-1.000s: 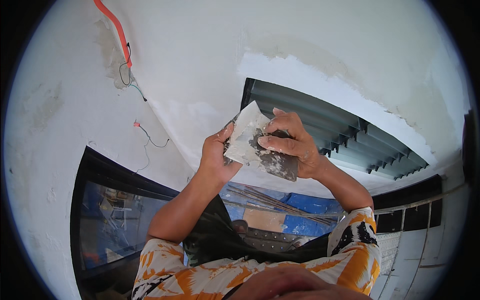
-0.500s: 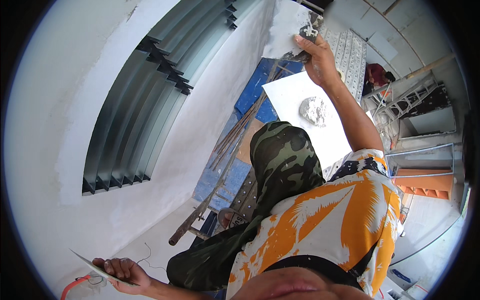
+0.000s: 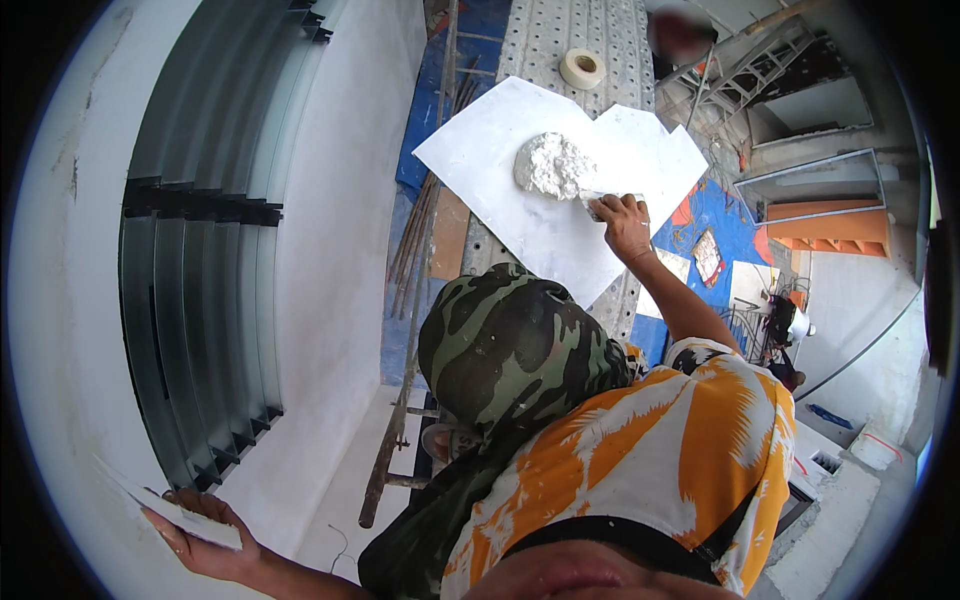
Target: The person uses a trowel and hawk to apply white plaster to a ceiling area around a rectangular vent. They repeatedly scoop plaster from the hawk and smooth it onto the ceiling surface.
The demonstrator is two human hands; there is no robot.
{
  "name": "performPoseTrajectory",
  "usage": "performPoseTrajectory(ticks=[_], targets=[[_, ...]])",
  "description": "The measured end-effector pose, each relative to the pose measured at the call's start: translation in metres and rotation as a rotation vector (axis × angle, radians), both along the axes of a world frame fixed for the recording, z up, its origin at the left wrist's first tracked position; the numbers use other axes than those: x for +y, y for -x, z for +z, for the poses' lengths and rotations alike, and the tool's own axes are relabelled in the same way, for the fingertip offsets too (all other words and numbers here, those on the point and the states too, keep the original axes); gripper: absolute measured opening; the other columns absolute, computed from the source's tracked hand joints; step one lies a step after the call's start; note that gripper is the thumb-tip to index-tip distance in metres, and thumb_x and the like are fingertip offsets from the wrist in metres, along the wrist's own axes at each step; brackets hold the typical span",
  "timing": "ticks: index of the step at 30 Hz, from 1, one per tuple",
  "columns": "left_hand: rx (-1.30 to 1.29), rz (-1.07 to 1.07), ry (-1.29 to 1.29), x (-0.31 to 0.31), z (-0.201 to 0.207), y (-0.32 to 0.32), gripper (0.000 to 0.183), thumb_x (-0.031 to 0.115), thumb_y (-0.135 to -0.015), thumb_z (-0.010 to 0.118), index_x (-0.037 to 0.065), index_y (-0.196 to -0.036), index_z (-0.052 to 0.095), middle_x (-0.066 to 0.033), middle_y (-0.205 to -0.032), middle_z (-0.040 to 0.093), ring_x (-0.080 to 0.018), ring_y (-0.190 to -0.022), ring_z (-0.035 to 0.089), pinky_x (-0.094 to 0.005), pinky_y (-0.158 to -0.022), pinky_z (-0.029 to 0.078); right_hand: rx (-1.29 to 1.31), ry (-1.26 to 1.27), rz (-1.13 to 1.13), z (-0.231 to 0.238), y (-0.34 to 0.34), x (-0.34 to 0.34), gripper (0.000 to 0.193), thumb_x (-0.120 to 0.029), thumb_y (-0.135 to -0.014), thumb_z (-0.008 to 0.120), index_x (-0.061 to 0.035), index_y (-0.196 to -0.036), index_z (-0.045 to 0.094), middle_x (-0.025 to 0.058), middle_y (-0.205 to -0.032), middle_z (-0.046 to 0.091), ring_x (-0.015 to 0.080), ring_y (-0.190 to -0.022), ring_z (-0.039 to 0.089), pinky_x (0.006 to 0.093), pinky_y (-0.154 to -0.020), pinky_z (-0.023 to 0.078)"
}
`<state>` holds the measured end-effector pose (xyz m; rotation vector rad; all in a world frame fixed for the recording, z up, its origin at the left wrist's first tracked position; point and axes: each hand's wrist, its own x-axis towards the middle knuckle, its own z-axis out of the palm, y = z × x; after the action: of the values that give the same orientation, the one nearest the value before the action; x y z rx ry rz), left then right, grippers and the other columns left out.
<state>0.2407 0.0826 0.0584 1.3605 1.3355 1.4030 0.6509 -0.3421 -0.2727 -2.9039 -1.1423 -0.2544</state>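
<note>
My right hand [image 3: 625, 228] is closed on a plastering trowel [image 3: 590, 199] smeared with white; its blade is partly hidden by the fingers. The tool is at the lower right side of a mound of white putty [image 3: 550, 166]. That lumpy mound sits on a white board [image 3: 475, 130] beyond my camouflage-clad knee. At the lower left, my left hand [image 3: 208, 543] grips a thin, flat, pale blade [image 3: 185, 513] near the wall. Whether this blade has a handle is hidden.
A tape roll [image 3: 583, 69] lies on the perforated metal plank [image 3: 545, 40]. Louvred window panes [image 3: 200, 330] line the left wall [image 3: 335, 200]. A rusty pole [image 3: 383, 460] runs alongside the plank. To the right are an orange shelf unit [image 3: 830, 228] and two other people, one blurred [image 3: 682, 35].
My right hand has come down from the wall area with its trowel to the putty mound. The view has turned. My left hand still holds its blade, now tilted differently.
</note>
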Motion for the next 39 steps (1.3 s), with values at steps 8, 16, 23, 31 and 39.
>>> performPoseTrajectory(ticks=[8, 16, 23, 31, 39], targets=[[0.327, -0.068, -0.178, 0.004, -0.001, -0.03, 0.075, -0.001, -0.075, 0.059, 0.005, -0.149, 0.046, -0.0088, -0.09, 0.054, -0.0138, -0.067, 0.048, -0.0259, -0.056, 0.038, 0.057, -0.037, -0.214, -0.007, -0.019, 0.005, 0.035, -0.004, -0.082, 0.056, -0.0208, -0.107, 0.074, -0.0055, -0.108, 0.07, 0.021, -0.098, 0.06, 0.0389, -0.086, 0.042], [0.344, -0.165, -0.169, 0.02, -0.005, -0.017, 0.075, 0.002, -0.075, 0.06, 0.002, -0.148, 0.045, -0.0158, -0.108, 0.062, -0.0189, -0.082, 0.061, -0.028, -0.066, 0.049, 0.099, -0.043, -0.22, -0.003, -0.04, -0.001, 0.036, -0.001, -0.08, 0.052, -0.0196, -0.101, 0.075, -0.0044, -0.104, 0.072, 0.0221, -0.097, 0.062, 0.0405, -0.085, 0.044], [0.717, -0.231, -0.482, 0.03, -0.015, -0.004, 0.072, 0.0, -0.077, 0.061, 0.003, -0.147, 0.046, -0.0174, -0.133, 0.058, -0.0238, -0.104, 0.064, -0.0318, -0.086, 0.055, 0.315, 0.13, 0.001, -0.007, -0.048, 0.002, 0.038, -0.001, -0.078, 0.053, -0.0193, -0.102, 0.075, -0.0042, -0.107, 0.071, 0.0203, -0.099, 0.062, 0.0409, -0.088, 0.044], [0.528, -0.204, -0.343, 0.034, -0.017, 0.009, 0.076, -0.007, -0.072, 0.065, 0.001, -0.145, 0.048, -0.0154, -0.13, 0.061, -0.0242, -0.113, 0.06, -0.0367, -0.103, 0.044, 0.426, 0.153, -0.069, -0.013, -0.059, -0.002, 0.036, -0.001, -0.081, 0.056, -0.018, -0.105, 0.076, 0.0002, -0.106, 0.073, 0.0241, -0.101, 0.064, 0.0429, -0.091, 0.046], [1.005, -0.298, -0.708, 0.031, -0.016, 0.007, 0.085, 0.018, -0.068, 0.072, -0.001, -0.147, 0.045, -0.0199, -0.134, 0.059, -0.0281, -0.113, 0.061, -0.0374, -0.096, 0.049, 0.276, 0.103, -0.25, -0.018, -0.06, 0.002, 0.036, -0.004, -0.08, 0.056, -0.0201, -0.105, 0.076, 0.0031, -0.103, 0.074, 0.0258, -0.097, 0.065, 0.0439, -0.09, 0.046]])
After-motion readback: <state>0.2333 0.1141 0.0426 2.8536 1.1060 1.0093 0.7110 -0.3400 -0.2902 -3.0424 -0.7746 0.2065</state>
